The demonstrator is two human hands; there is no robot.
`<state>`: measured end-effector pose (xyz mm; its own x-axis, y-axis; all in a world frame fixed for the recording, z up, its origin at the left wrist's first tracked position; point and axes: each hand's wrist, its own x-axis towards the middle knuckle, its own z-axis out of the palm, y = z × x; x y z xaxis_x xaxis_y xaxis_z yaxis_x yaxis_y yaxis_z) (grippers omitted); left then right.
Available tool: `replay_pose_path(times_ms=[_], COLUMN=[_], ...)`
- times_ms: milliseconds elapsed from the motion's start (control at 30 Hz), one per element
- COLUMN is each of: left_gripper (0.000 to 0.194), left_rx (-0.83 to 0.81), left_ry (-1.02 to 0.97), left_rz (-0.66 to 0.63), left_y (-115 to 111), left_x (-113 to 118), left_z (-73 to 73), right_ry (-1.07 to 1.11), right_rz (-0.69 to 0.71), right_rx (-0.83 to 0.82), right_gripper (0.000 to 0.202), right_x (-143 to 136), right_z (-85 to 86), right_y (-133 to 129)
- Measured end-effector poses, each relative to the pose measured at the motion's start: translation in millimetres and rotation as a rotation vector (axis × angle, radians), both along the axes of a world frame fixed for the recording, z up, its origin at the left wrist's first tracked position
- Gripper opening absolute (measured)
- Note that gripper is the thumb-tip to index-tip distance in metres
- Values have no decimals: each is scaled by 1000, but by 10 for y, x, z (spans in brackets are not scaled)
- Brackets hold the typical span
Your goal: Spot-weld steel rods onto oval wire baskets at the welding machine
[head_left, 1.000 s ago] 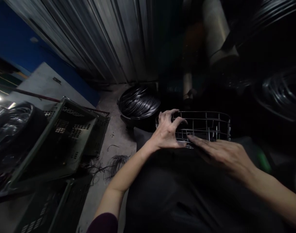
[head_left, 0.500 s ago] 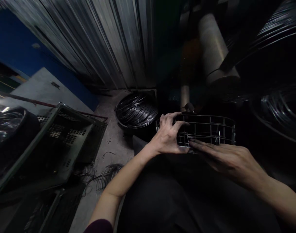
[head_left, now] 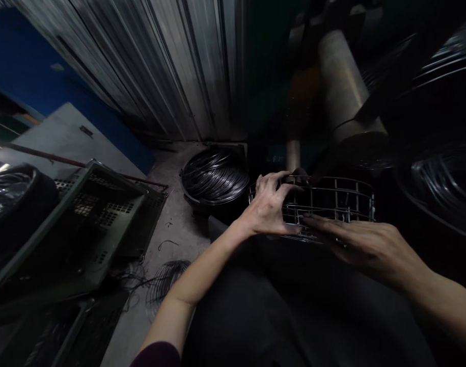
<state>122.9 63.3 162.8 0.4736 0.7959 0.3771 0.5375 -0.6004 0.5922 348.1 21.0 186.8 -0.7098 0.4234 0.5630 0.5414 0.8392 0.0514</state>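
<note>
A wire basket [head_left: 335, 199] of thin metal rods sits in front of me, just above my dark-covered lap. My left hand [head_left: 269, 206] grips its left end, fingers curled over the top wires and thumb along the lower near side. Against the near side lies my right hand [head_left: 355, 239], its fingers stretched out together and pointing left across the lower wires. The underside of the right hand and its thumb are hidden, and the light there is dim.
A round tub of black wire rings [head_left: 215, 176] stands on the floor ahead. Dark green plastic crates [head_left: 114, 204] are at left, near loose wire hoops [head_left: 167, 280]. Machinery with a pale cylinder [head_left: 347, 81] rises at upper right, beside coiled wire [head_left: 442, 178].
The basket and both hands appear slightly farther right and a little higher. The left hand keeps its grip, and the right hand stays flat along the near side.
</note>
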Motion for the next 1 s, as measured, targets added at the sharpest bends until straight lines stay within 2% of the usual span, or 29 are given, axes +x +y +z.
replay_pose_path(times_ms=[367,500,567,733,900,1000], left_gripper=[79,76,76,76,72,77], left_rx=[46,12,6,14,22,10], left_ry=[2,-16,-25,-23,-20,2], left_rz=[2,-20,-10,-20,3,27], left_y=[92,116,119,162,312,430], left_x=[-29,-35,-34,-30,-8,13], left_z=[49,62,62,51,53,54], right_ry=[32,27,3,49,122,168], right_rz=[23,-43,-107,-471,-521,-558], right_rx=[34,97,100,142,143,67], right_gripper=[21,21,24,35,42,51], right_x=[-43,-57,-56,-61,-49,-38], right_z=[65,67,75,53,-58,-104], right_y=[107,76,12,-125,7,139])
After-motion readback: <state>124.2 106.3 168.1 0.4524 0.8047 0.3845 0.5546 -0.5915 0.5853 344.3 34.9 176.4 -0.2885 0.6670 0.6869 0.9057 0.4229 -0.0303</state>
